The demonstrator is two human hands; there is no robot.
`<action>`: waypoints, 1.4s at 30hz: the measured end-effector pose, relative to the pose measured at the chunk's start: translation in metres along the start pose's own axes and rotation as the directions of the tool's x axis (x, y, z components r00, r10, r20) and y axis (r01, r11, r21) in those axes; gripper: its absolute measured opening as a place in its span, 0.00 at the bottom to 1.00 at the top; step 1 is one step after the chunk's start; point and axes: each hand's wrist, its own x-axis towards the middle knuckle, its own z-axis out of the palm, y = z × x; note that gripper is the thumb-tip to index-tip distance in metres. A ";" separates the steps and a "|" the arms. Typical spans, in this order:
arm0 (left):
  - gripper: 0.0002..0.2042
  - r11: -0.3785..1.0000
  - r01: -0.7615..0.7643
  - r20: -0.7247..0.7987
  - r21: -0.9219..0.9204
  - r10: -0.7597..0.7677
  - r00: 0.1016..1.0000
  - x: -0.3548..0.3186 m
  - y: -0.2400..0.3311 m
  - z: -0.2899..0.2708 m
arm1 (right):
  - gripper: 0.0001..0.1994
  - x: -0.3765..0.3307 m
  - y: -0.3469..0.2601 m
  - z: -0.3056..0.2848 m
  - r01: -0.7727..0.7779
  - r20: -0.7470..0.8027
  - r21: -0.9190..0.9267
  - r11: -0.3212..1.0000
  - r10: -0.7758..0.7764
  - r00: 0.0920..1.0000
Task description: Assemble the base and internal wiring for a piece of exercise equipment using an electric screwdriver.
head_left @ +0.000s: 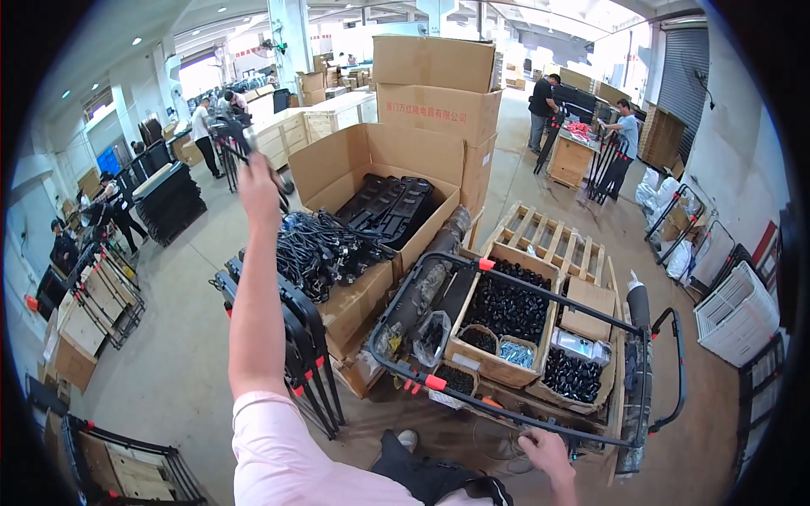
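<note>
My left arm stretches far forward, and my left hand (259, 187) is closed around something dark at the upper left; its kind cannot be made out. Close beside that hand is a cardboard box with a heap of black cables (325, 249). My right hand (547, 449) is low on the right with its fingers curled, just below the near bar of a black tubular frame (540, 291) with red clips. Whether anything is in its fingers is hidden. The frame lies across wooden boxes of black plastic parts (513, 297) and silver screws (515, 353).
An open carton (333, 169) holds black moulded trays (396, 207). Several folded black frames (308, 354) lean left of me. A wooden pallet (548, 232) lies beyond the part boxes. Co-workers stand at benches at the far left and far right. A white basket (738, 314) stands right.
</note>
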 end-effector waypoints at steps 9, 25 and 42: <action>0.19 0.433 0.899 0.776 -0.058 -0.547 0.314 -0.263 0.013 0.055 | 0.19 0.060 -0.058 -0.030 0.133 -0.065 0.382 0.915 -0.117 0.991; 0.17 -0.067 0.898 0.806 0.434 -0.416 -0.421 -0.488 0.044 0.114 | 0.15 0.156 -0.026 -0.038 0.211 -0.194 0.975 -0.070 0.198 0.961; 0.17 -0.039 0.757 0.702 0.652 -0.347 -0.622 -0.534 0.103 0.121 | 0.14 0.193 0.105 -0.145 0.422 -0.098 0.824 -0.379 0.636 0.765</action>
